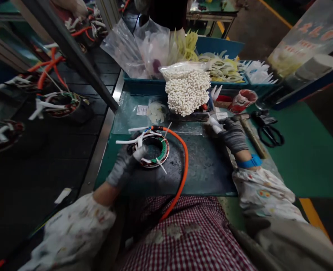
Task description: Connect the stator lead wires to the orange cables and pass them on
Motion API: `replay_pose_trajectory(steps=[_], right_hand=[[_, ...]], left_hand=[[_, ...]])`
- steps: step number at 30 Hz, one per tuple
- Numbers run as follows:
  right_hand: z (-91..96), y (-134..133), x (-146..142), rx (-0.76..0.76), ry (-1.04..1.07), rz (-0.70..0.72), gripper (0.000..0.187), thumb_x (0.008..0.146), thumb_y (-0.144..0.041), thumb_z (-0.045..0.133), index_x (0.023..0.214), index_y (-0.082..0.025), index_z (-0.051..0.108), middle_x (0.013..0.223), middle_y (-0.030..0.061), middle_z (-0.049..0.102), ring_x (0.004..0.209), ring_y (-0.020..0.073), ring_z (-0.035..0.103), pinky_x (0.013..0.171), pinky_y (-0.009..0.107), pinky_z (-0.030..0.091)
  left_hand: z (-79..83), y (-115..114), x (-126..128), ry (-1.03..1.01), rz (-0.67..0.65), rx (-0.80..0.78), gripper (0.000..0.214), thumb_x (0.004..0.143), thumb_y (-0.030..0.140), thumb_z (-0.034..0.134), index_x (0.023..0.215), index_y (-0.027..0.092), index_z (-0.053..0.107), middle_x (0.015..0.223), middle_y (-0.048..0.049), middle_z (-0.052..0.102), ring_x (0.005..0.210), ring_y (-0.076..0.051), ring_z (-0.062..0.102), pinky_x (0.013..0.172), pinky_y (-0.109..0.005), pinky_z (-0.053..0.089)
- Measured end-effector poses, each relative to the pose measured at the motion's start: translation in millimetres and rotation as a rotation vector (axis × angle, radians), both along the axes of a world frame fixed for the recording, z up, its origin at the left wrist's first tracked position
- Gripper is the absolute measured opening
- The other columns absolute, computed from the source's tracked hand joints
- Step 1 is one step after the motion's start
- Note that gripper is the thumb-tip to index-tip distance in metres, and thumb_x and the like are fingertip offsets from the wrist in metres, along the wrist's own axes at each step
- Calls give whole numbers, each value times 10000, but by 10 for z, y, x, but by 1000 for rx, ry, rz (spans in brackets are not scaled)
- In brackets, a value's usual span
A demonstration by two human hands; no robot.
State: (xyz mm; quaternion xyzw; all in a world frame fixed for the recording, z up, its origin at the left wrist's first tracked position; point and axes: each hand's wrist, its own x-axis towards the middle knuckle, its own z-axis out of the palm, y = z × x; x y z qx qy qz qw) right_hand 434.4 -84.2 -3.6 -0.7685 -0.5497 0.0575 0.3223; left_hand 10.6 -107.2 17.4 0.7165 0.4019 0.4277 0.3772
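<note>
A green, flat-topped table carries a clear plastic bag of small white beads. Nearer lies a copper-wound ring with an orange cable. The grey-gloved left hand curls round its left edge, thumb uppermost; the grey-gloved right hand is half-curled near the bag, its grip unclear.

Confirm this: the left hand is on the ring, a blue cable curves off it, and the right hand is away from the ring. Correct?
The cable is orange, not blue, as the head view shows; the left hand is on the ring and the right hand away from it, as stated.
</note>
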Motion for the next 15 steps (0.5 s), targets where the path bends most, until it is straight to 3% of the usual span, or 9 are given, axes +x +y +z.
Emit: replay_pose_trajectory(steps=[3, 6, 9, 12, 15], right_hand=[[144, -171, -186, 125, 16, 33, 366, 915, -589, 712, 931, -225, 751, 916, 113, 771, 830, 290, 701, 791, 463, 610], [390, -536, -575, 200, 150, 179, 319, 984, -571, 722, 986, -253, 752, 894, 71, 789, 773, 259, 718, 706, 410, 610], [513, -930, -1102, 114, 315, 388, 239, 1011, -481, 755, 1105, -262, 751, 942, 52, 815, 778, 246, 759, 713, 387, 646], [397, -1221, -1528, 53, 364, 568, 213, 1009, -364, 737, 1183, -243, 759, 987, 69, 859, 784, 260, 812, 712, 390, 685], [208, -1412, -1688, 102, 313, 580, 242, 1009, -336, 721, 1220, -231, 779, 996, 98, 885, 774, 294, 845, 685, 408, 709]], left_hand=[[36, 226, 123, -112, 77, -165, 484, 982, 524, 807, 1378, 251, 758, 1206, -91, 862, 1153, -340, 823, 1095, -570, 685], [-28, 370, 146, -122, 93, -138, 511, 898, 545, 867, 1291, 232, 775, 1217, -102, 857, 1106, -333, 831, 1039, -557, 707], [-83, 430, 139, -90, 137, -63, 467, 851, 510, 875, 1215, 235, 772, 1113, -87, 867, 1016, -323, 842, 928, -522, 738], [-87, 309, 141, -30, 198, 53, 363, 861, 368, 820, 1193, 227, 777, 1086, -73, 870, 997, -308, 847, 879, -472, 745], [-91, -6, 129, -9, 213, 88, 387, 908, 342, 773, 1276, 223, 772, 1216, -82, 858, 1138, -315, 829, 1000, -492, 723]])
